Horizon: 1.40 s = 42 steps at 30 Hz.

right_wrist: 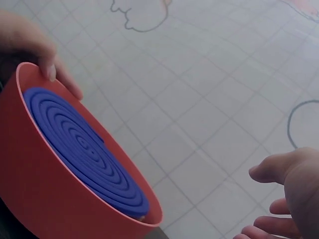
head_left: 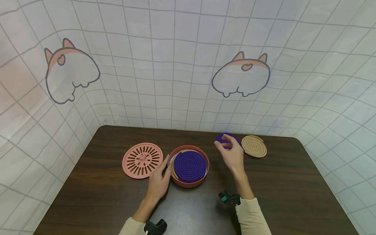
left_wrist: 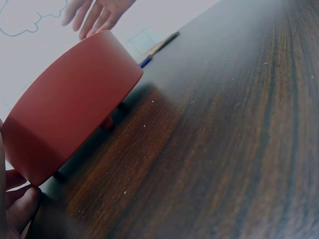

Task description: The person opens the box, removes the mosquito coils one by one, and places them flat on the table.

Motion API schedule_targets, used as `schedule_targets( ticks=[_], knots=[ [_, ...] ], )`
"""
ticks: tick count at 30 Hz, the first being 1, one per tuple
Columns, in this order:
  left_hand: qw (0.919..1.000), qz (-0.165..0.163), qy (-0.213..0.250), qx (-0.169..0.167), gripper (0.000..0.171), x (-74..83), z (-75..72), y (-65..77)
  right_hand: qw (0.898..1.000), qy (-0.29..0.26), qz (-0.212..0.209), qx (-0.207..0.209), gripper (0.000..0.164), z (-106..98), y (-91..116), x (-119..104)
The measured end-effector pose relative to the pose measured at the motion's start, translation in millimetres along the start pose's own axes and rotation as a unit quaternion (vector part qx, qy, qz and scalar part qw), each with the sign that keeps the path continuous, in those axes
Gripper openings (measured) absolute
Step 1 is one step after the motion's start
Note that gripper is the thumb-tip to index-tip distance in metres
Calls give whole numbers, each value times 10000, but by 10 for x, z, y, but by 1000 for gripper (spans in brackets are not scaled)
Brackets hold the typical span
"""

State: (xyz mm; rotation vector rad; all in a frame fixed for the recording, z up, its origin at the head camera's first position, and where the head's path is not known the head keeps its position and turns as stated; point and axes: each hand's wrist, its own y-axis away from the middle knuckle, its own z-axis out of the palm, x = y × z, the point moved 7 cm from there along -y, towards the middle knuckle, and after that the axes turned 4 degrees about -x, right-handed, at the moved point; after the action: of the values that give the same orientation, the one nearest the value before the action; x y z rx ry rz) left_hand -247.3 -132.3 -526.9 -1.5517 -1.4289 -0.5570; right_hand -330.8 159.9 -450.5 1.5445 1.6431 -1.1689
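Observation:
A round red box (head_left: 189,185) stands on the table with a purple mosquito coil (head_left: 190,166) on top inside and beige coil edges under it. My left hand (head_left: 158,184) holds the box by its left side, thumb and fingers at the wall and rim. In the left wrist view, fingers (left_wrist: 22,209) show beside the box's lower edge. My right hand (head_left: 233,155) hovers over another purple coil (head_left: 224,137), partly hiding it. Its thumb and fingers are apart, with nothing between them; in the right wrist view this hand (right_wrist: 294,194) is also bare.
A beige coil (head_left: 254,146) lies right of the far purple coil. The pink slotted lid (head_left: 142,160) rests left of the box. Behind the dark wooden table (head_left: 282,182) hangs a white checked curtain (head_left: 188,81).

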Motion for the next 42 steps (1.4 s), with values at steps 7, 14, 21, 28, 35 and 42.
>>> schedule_targets(
  ticks=[7,14,21,28,35,42],
  knots=[
    [10000,56,-5,11,47,8,6,-7,9996,73,-183,-197,53,119,36,-74],
    [10000,33,-10,-9,47,10,4,-11,9990,125,-237,-354,49,225,77,-110],
    [9999,119,-40,47,46,7,2,-1,9975,211,-400,-542,48,310,115,-152],
    [10000,76,-9,58,47,1,-3,7,9950,314,-504,-800,47,411,142,-184],
    [10000,40,-17,45,47,-3,2,12,9910,587,-596,-1042,46,508,174,-213],
    [9999,73,-50,83,48,-3,4,6,9830,992,-737,-1356,48,589,213,-239]
  ],
)
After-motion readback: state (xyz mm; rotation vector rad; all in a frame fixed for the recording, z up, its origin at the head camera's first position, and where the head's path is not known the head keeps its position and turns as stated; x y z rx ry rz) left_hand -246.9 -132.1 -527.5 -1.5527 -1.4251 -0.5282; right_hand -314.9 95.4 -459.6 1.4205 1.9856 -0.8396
